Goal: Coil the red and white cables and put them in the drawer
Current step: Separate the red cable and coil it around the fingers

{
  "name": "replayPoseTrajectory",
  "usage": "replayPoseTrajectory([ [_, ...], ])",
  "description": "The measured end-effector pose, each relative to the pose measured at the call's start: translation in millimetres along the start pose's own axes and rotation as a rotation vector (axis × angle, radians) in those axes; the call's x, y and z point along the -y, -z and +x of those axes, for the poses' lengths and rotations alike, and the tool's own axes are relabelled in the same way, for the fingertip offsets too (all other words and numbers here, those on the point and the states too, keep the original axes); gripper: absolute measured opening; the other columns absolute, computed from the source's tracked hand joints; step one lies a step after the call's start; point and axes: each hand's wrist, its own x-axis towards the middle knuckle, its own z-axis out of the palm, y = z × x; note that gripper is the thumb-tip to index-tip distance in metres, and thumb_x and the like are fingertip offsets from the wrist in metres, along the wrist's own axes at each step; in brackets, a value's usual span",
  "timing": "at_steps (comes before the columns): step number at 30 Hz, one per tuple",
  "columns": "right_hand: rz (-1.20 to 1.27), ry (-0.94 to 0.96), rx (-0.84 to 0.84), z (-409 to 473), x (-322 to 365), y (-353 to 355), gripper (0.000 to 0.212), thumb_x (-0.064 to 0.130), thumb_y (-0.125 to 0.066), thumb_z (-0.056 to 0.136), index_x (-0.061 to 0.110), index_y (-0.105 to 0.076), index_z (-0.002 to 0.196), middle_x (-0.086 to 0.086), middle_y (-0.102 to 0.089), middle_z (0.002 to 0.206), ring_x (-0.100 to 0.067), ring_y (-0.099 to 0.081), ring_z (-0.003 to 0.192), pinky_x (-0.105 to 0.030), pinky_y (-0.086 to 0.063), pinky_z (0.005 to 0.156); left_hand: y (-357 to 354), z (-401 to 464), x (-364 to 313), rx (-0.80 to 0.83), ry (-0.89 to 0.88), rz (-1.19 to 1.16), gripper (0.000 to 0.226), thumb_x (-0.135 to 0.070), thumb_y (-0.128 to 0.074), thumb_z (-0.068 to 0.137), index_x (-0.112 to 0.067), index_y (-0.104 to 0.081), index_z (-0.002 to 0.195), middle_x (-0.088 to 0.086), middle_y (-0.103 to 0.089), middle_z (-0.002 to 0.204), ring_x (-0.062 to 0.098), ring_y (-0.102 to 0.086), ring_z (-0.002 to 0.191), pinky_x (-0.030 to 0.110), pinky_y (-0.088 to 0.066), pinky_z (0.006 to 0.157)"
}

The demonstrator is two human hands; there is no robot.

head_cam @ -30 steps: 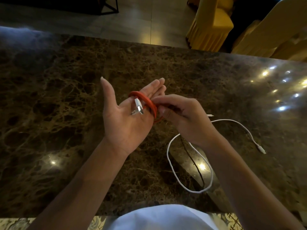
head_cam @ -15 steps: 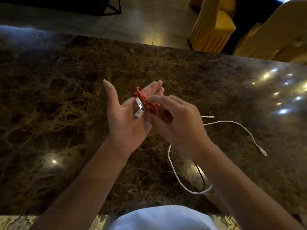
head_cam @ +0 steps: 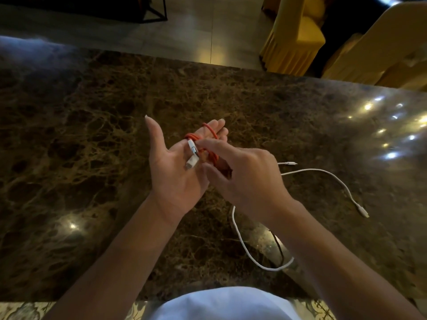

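Two cables are making up this job, and only one of them is being dealt with so far. The red cable (head_cam: 200,144) is sitting wound in several loops around the straightened fingers of the left hand (head_cam: 175,172), which is being held palm up above the middle of the marble desk (head_cam: 80,158), thumb spread wide, fingers not clenching anything. Its two white plugs are lying across the palm side of those fingers. The right hand (head_cam: 245,179) is reaching in from the near right, pinching at the bundle between thumb and forefinger close to the plugs (whether it is gripping a strand or a plug end I cannot tell, since its own fingers are covering the spot). I am judging that the red coil is nearly finished and is being tidied or tucked, but it is not yet slipped off the fingers. The white cable (head_cam: 251,250) is lying loose and uncoiled on the desk toward the near right edge, one sweeping curve with a plug at each end, passing under the right forearm. No drawer is showing anywhere, so stowing is still ahead for both. Counting: one red cable, one white cable, two hands.
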Motion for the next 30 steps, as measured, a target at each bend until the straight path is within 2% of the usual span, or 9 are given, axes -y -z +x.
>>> replayPoseTrajectory([
  [4, -0.041, -0.027, 0.203, 8, -4, 8, 0.032, 0.039, -0.062, 0.096, 0.033, -0.062, 0.128, 0.018, -0.036, 0.054, 0.003, -0.037, 0.046, -0.024, -0.034, 0.050, 0, -2, 1, -0.024, 0.031, -0.005, 0.118, -0.090, -0.017, 0.084, -0.002, -0.028, 0.162, 0.013, -0.044, 0.164, 0.026, -0.037, 0.155, 0.039, -0.044, 0.118],
  [7, -0.069, 0.025, 0.333, 14, -6, 13, 0.035, 0.038, -0.063, 0.094, 0.035, -0.059, 0.128, 0.016, -0.038, 0.056, 0.002, -0.038, 0.048, -0.024, -0.032, 0.050, 2, -2, 2, -0.049, 0.057, -0.013, 0.119, -0.090, -0.023, 0.081, -0.003, -0.030, 0.161, 0.013, -0.045, 0.164, 0.025, -0.039, 0.154, 0.040, -0.040, 0.120],
  [11, -0.066, 0.189, 0.364, 16, -13, 10, 0.017, 0.028, -0.071, 0.093, 0.029, -0.069, 0.110, 0.019, -0.046, 0.063, -0.005, -0.047, 0.052, -0.026, -0.037, 0.054, 8, -1, 5, -0.102, 0.078, 0.010, 0.119, -0.093, -0.021, 0.083, -0.005, -0.034, 0.161, 0.012, -0.050, 0.160, 0.025, -0.045, 0.150, 0.041, -0.046, 0.115],
  [14, 0.054, 0.283, 0.314, 12, -26, 6, 0.017, 0.025, -0.075, 0.091, 0.026, -0.074, 0.108, 0.012, -0.070, 0.087, -0.009, -0.064, 0.080, -0.024, -0.044, 0.068, 13, -1, 5, -0.103, 0.116, -0.072, 0.118, -0.093, -0.021, 0.084, -0.004, -0.030, 0.161, 0.016, -0.048, 0.161, 0.032, -0.042, 0.152, 0.047, -0.048, 0.112],
  [18, 0.243, 0.338, 0.282, 4, -35, 3, 0.015, 0.026, -0.074, 0.095, 0.015, -0.077, 0.106, 0.006, -0.070, 0.102, 0.004, -0.051, 0.097, -0.014, -0.040, 0.090, 24, -1, 2, -0.081, 0.115, -0.175, 0.119, -0.092, -0.020, 0.086, -0.001, -0.028, 0.161, 0.019, -0.043, 0.164, 0.035, -0.037, 0.154, 0.051, -0.032, 0.122],
  [22, 0.447, 0.311, 0.328, -5, -39, 9, 0.012, 0.019, -0.075, 0.094, 0.013, -0.077, 0.104, 0.005, -0.070, 0.099, -0.010, -0.064, 0.094, -0.025, -0.052, 0.083, 26, -5, -6, 0.051, 0.127, -0.355, 0.118, -0.088, -0.034, 0.087, 0.001, -0.018, 0.163, 0.023, -0.028, 0.170, 0.038, -0.029, 0.157, 0.047, -0.026, 0.126],
  [24, 0.626, 0.218, 0.359, -11, -40, 10, 0.010, 0.013, -0.071, 0.096, 0.020, -0.071, 0.104, 0.003, -0.067, 0.094, -0.012, -0.063, 0.087, -0.026, -0.051, 0.077, 20, -7, -11, 0.117, 0.126, -0.432, 0.112, -0.081, -0.043, 0.091, 0.000, -0.016, 0.163, 0.023, -0.020, 0.172, 0.035, -0.033, 0.156, 0.042, -0.025, 0.127],
  [26, 0.948, -0.005, 0.296, -20, -34, 2, 0.010, 0.011, -0.061, 0.102, 0.018, -0.065, 0.097, -0.001, -0.063, 0.085, -0.016, -0.059, 0.076, -0.030, -0.049, 0.069, 9, -7, -11, 0.047, 0.075, -0.328, 0.095, -0.069, -0.051, 0.096, -0.001, -0.029, 0.158, 0.021, -0.033, 0.168, 0.027, -0.051, 0.144, 0.035, -0.042, 0.117],
  [30, 1.061, -0.582, -0.114, -22, -22, -22, 0.025, 0.017, -0.051, 0.108, 0.007, -0.061, 0.087, -0.009, -0.059, 0.073, -0.021, -0.055, 0.066, -0.028, -0.046, 0.059, -10, -3, -6, -0.115, -0.046, -0.214, 0.055, -0.022, -0.055, 0.103, 0.004, -0.043, 0.151, 0.026, -0.051, 0.155, 0.032, -0.059, 0.138, 0.034, -0.049, 0.114],
])
